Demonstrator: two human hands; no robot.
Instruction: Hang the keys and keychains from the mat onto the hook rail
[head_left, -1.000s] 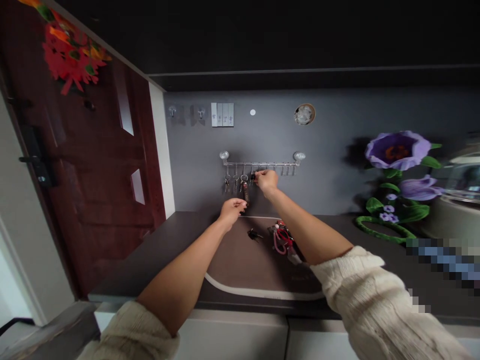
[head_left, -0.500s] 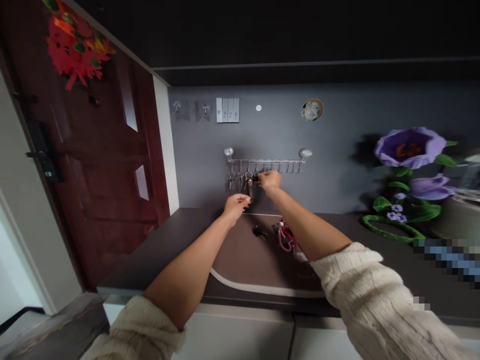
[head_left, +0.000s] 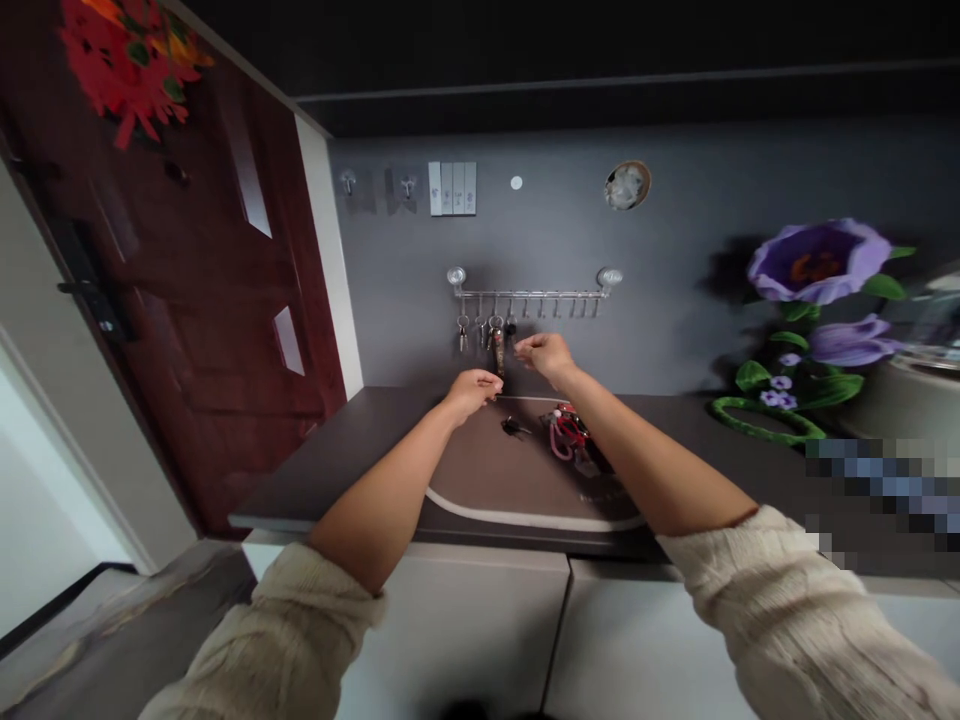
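A clear rail with hooks (head_left: 534, 295) is fixed to the grey back panel. Key rings (head_left: 463, 335) hang from its left hooks, among them a dark patterned key strap (head_left: 499, 352). My left hand (head_left: 474, 391) is closed in a pinch at that strap's lower end; the fingertips partly hide the contact. A black-headed key (head_left: 511, 328) hangs just right of the strap. My right hand (head_left: 547, 357) is a little below and right of it, fingers slightly apart, seemingly holding nothing. Below on a brown mat (head_left: 480, 480) lie a black key (head_left: 514, 427) and a red and pink keychain bunch (head_left: 568, 432).
Purple artificial flowers (head_left: 819, 262) stand on the right of the counter beside a pale pot (head_left: 900, 400). Above the rail are white labels (head_left: 452, 189) and a round hole (head_left: 628, 186). A dark shelf (head_left: 570, 90) overhangs the top. At left is a dark red door (head_left: 202, 300).
My right hand has let go of the black-headed key, which hangs at the rail, and drawn away to the lower right. My left hand stays at the strap. The view has shifted.
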